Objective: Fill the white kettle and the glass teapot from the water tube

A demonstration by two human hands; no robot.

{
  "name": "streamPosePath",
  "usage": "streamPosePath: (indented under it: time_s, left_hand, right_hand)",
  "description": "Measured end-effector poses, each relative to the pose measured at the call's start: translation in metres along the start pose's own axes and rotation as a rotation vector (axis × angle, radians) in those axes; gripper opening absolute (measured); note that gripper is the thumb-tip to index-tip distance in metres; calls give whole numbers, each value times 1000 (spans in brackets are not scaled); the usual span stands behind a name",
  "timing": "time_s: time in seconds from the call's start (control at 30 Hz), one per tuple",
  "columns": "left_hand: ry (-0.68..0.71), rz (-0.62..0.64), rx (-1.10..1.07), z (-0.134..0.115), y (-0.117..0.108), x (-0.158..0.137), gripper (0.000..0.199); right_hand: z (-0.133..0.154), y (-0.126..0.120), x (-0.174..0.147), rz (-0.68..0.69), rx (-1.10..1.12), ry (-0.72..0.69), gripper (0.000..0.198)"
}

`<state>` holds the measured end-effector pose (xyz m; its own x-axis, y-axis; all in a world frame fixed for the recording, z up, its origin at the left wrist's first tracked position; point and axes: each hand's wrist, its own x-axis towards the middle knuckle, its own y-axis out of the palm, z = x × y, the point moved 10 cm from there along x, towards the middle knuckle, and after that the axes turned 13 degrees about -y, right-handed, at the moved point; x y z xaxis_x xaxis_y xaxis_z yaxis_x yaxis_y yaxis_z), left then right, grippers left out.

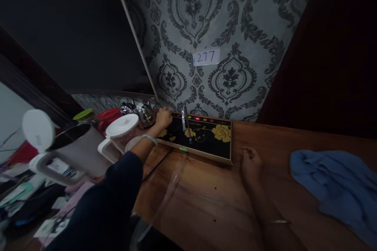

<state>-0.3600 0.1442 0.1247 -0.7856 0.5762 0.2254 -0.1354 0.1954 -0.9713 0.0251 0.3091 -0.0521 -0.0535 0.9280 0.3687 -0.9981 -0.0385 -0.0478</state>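
A flat black tea stove (203, 135) with gold flower prints and a wooden edge sits against the wall, its red display lit. A chrome spout (184, 119) rises from its middle. My left hand (164, 118) is at the stove's left back corner with its fingers curled; whether they grip anything is hidden. On the table just right of the stove rests my right hand (251, 161), loosely closed, with nothing visible in it. A clear hose (173, 184) runs from the stove's front down over the table edge.
Left of my left arm stand a steel kettle (145, 114), a white-lidded pitcher (122, 127), and a large grey jug (79, 149) with its lid up. A crumpled blue cloth (335, 184) lies at the right. Clutter fills the lower left. A label (206, 56) reads 277 on the wall.
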Motion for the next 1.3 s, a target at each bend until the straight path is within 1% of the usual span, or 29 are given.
streamPosePath:
  time_s: [0.1,0.17,0.2,0.27,0.33,0.37,0.47,0.57,0.63,0.7,0.77,0.83,0.9,0.93,1.0,1.1,1.2,1.3]
  left_hand:
    - [-33,-13,-52,15,-9,-41,28]
    - [7,24,-106,14,-7,-80,28]
    - [46,55,-138,10,-4,-102,30]
    - [151,114,-209,-5,2,-147,32]
    - [278,185,-293,-25,10,-190,35]
    - [339,220,-393,-36,11,-210,36]
    - [397,255,-621,-61,16,-250,36]
    - [393,267,-737,-78,27,-274,29]
    - [367,269,-763,-83,37,-283,30]
    - [352,284,-772,-84,47,-290,33]
    - [355,300,-771,-85,56,-294,35]
    - [353,302,-752,-83,61,-296,37]
    - [335,302,-732,-80,64,-295,38]
    - [327,306,-727,-79,65,-294,39]
    - [320,309,-720,-78,67,-293,39]
    - [342,301,-695,-80,69,-292,39]
    - [363,271,-679,-82,70,-291,38]
    - [370,257,-672,-83,68,-291,39]
  right_hand:
    - [1,2,2,3,55,55,36]
    - [7,7,4,30,104,91,34]
    - [11,10,5,52,130,107,32]
    - [23,10,7,51,143,100,26]
    - [29,9,5,54,156,111,22]
    - [31,8,3,59,166,124,20]
    - [32,0,-15,99,211,165,16]
    - [36,-23,-40,155,251,184,13]
    - [40,-49,-50,173,255,180,11]
    - [46,-84,-49,147,232,153,7]
    - [53,-126,-38,77,193,115,5]
    - [59,-172,-28,-12,153,76,8]
    - [64,-216,-27,-103,116,44,13]
    - [65,-237,-32,-149,99,33,14]
    - [65,-274,-51,-237,69,25,16]
    - [59,-318,-92,-346,42,34,21]
    - [52,-352,-125,-432,34,51,30]
    - [46,-374,-140,-493,27,70,34]
